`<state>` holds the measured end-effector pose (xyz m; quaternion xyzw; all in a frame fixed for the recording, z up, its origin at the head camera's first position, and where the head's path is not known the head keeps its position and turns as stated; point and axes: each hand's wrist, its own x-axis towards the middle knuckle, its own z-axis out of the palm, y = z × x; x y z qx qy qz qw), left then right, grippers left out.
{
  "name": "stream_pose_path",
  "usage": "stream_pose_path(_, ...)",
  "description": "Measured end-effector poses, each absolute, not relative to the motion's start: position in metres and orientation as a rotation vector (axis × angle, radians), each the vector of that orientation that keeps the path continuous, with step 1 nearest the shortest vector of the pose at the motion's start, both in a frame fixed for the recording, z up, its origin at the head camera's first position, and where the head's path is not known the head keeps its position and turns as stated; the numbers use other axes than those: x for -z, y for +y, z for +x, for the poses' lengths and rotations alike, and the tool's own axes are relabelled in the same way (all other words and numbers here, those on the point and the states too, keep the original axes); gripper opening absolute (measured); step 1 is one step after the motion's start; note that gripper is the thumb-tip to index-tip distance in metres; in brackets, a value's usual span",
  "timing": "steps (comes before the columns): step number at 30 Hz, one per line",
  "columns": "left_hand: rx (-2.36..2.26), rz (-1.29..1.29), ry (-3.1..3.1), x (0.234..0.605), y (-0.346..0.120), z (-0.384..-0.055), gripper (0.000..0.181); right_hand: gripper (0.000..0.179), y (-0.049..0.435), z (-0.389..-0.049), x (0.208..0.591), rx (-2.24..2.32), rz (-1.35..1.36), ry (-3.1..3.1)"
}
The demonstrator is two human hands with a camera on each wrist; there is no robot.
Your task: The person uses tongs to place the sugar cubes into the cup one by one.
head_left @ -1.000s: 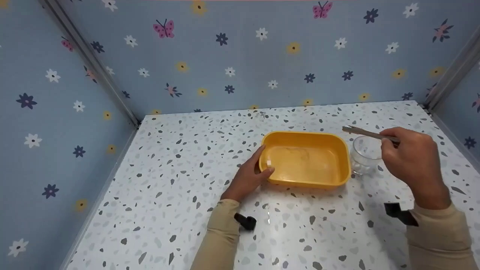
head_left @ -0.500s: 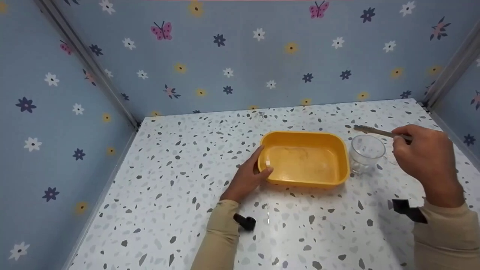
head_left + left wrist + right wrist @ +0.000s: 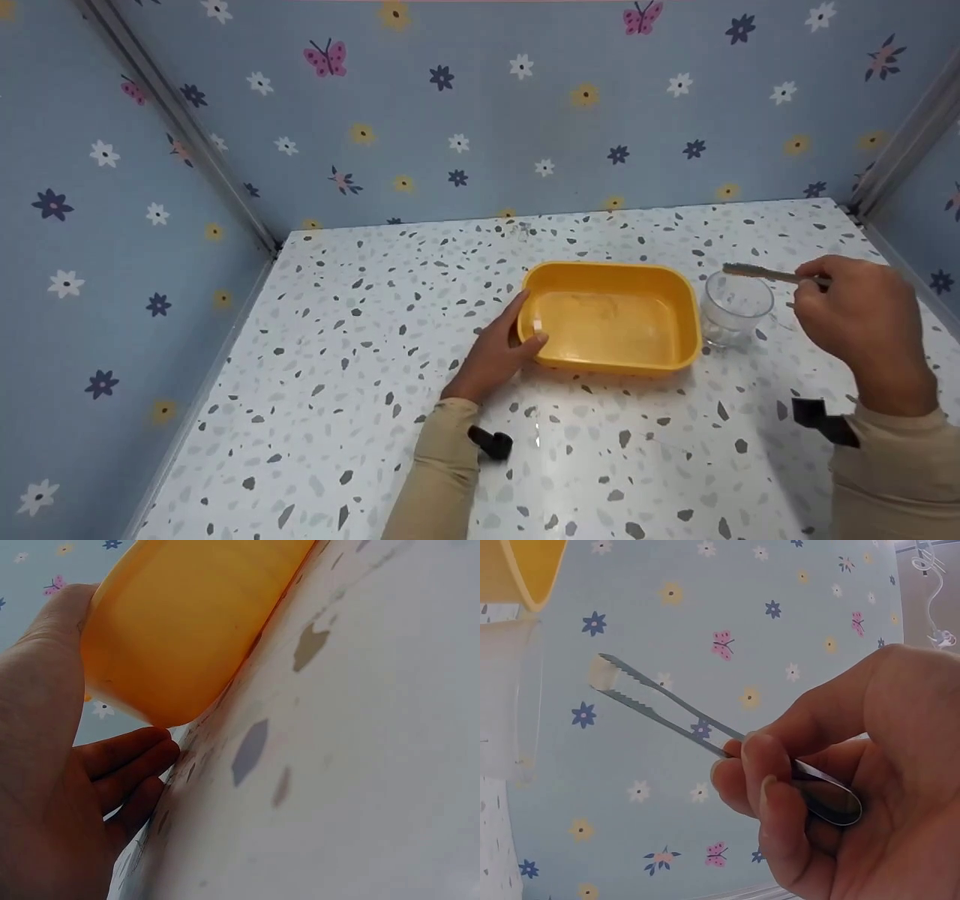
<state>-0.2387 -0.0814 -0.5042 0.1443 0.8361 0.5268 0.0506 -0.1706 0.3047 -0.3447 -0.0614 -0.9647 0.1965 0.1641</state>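
My left hand [image 3: 495, 356] grips the left end of a yellow rectangular tub [image 3: 622, 274], its thumb over the rim and its fingers along the outside wall. A small white cube [image 3: 537, 325] lies in the tub beside that thumb. With my right hand [image 3: 862, 330] I hold serrated metal tongs [image 3: 772, 274] level above a clear glass cup [image 3: 739, 306], which stands just right of the tub. In the right wrist view the tips pinch another whitish cube [image 3: 602, 673]. The head view shows this pinched cube too small to make out.
The speckled white tabletop [image 3: 337, 337] stretches left and in front of the tub. A blue flowered wall [image 3: 487, 105] rises behind it, with side panels at left and right. A black wrist mount [image 3: 491, 444] sticks out from the left sleeve.
My right hand has moved right with the tongs, whose tips have gone from the cup's upper left to above its rim. The left hand and tub stay in place.
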Motion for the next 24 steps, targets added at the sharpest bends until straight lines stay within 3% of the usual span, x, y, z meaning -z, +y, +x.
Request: stream_pose_path(24, -1.524, 0.405, 2.596, 0.502, -0.081, -0.239, 0.077, 0.031, 0.314, -0.185, 0.357, -0.538, -0.105, -2.906)
